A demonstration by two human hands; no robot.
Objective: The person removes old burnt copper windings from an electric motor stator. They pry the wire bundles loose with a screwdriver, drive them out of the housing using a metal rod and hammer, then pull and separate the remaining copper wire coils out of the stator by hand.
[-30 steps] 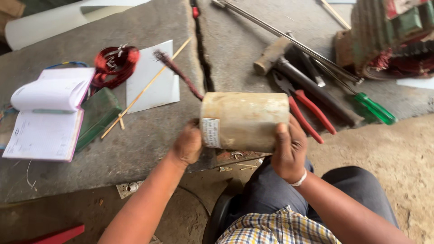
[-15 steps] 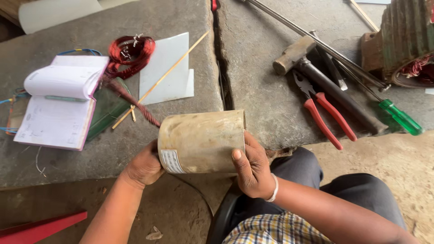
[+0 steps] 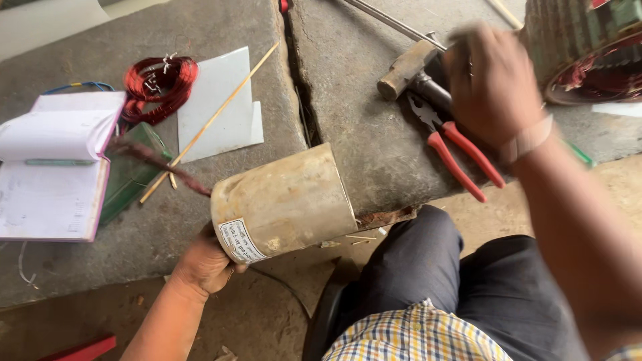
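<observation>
Rough grey stone slabs (image 3: 374,134), split by a dark crack running from near to far, served as the workbench for a seated person in dark trousers and a checked shirt. Their left hand (image 3: 204,264) was closed around the near-left end of a worn metal cylinder (image 3: 284,204), which lay tilted on its side at the near edge of the slab, its labelled end toward the camera — a grip that appeared to steady the heavy piece against the stone rather than carry its whole weight. A dark bundle of wire (image 3: 160,164) trailed from that end toward the left. The right hand (image 3: 491,83), blurred, was stretched to the far right over a cluster of tools; how far it was open, and whether it had hold of anything, could not be told. Beneath it lay red-handled pliers (image 3: 461,157) and a hammer (image 3: 408,67), grouped within easy reach on the right. To the left sat an open notebook (image 3: 50,167) with a pen across its pages, a coil of red copper wire (image 3: 159,83) on the far side, white sheets of paper (image 3: 217,103) and a thin wooden stick (image 3: 214,120) lying diagonally across them. A ribbed motor housing (image 3: 582,40) with exposed windings stood at the far right — apart from the cylinder.
</observation>
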